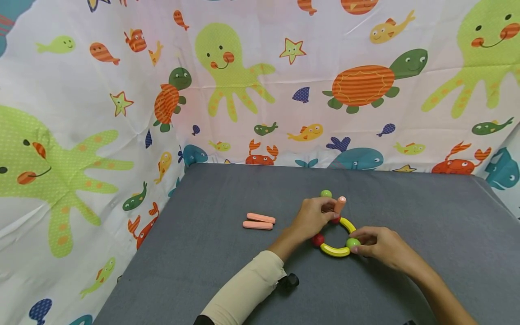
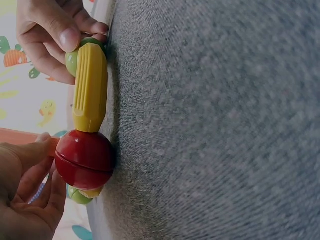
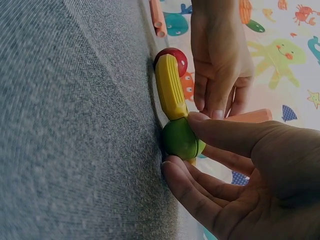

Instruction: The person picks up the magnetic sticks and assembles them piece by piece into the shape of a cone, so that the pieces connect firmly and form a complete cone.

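A ring of yellow curved pieces (image 1: 335, 251), red balls (image 1: 318, 240) and green balls lies on the grey cloth. My left hand (image 1: 310, 219) pinches a salmon-pink stick (image 1: 340, 205), which stands up from the ring's far red ball (image 1: 336, 220). In the right wrist view the pink stick (image 3: 252, 116) shows partly behind my right hand. My right hand (image 1: 383, 246) holds the green ball (image 1: 353, 243) at the ring's right side, thumb and fingers (image 3: 182, 182) on either side of it. Whether the stick sits in a hole is hidden by my left fingers.
Two more pink sticks (image 1: 260, 222) lie side by side left of the ring. Another green ball (image 1: 326, 193) shows beyond my left hand. The grey table (image 1: 203, 262) meets a cloth (image 1: 260, 81) printed with sea animals at the back and left.
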A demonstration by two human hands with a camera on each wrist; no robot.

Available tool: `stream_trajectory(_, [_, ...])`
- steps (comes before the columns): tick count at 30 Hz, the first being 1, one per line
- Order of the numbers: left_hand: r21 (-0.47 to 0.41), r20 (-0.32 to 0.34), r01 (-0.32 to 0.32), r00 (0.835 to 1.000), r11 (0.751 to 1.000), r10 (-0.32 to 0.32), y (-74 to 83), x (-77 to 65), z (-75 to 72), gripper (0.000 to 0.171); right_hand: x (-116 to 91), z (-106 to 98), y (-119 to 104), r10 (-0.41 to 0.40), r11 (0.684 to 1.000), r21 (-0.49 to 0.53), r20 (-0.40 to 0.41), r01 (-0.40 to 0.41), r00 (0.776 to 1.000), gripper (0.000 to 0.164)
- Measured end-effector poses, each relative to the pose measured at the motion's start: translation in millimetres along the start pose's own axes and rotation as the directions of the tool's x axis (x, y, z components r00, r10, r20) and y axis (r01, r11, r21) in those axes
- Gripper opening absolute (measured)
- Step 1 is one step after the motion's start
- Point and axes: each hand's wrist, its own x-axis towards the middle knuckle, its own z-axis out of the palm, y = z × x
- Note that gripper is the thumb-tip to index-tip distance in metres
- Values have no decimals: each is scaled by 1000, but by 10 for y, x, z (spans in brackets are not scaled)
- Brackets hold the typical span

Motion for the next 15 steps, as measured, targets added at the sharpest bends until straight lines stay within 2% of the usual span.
stream_trajectory(10, [-6, -3, 12, 1000, 1000, -12, 2, -6, 0, 27, 6, 4, 2, -11, 1000, -25, -12, 11, 1000, 35])
stream_trajectory(15, [-61, -6, 10, 1000, 998, -11, -37, -45, -13, 27, 10, -6, 7, -7, 999, -32, -14, 7, 1000, 35])
